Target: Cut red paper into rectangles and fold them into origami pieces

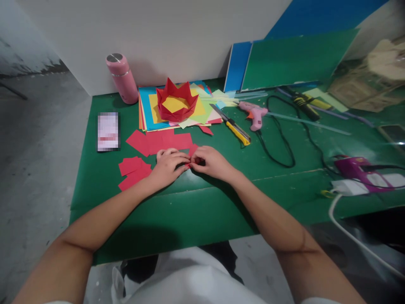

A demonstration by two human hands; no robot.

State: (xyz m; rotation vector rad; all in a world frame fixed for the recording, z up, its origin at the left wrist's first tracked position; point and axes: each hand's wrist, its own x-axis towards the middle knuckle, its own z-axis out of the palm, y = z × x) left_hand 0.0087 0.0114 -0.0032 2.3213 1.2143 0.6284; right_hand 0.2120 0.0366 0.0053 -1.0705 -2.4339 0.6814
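Note:
Between my two hands, low over the green tabletop, is a small piece of red paper [193, 149], mostly covered by my fingers. My left hand [171, 164] pinches its left side with thumb and forefinger. From the right, my right hand [210, 162] grips the same paper, fingers curled and tips touching those of the left. Just beyond lie flat red paper squares [160, 141], and a pile of smaller red paper pieces [134, 171] is left of my left wrist. A folded red paper piece [206, 130] rests farther back.
A pointed red paper ring [177, 112] stands on stacked coloured sheets [144, 114]. Around are a pink bottle [122, 78], a blurred-out box or phone [108, 131], a yellow utility knife [237, 131], a pink glue gun [255, 113] with its black cord, and a purple power strip [357, 171] at right.

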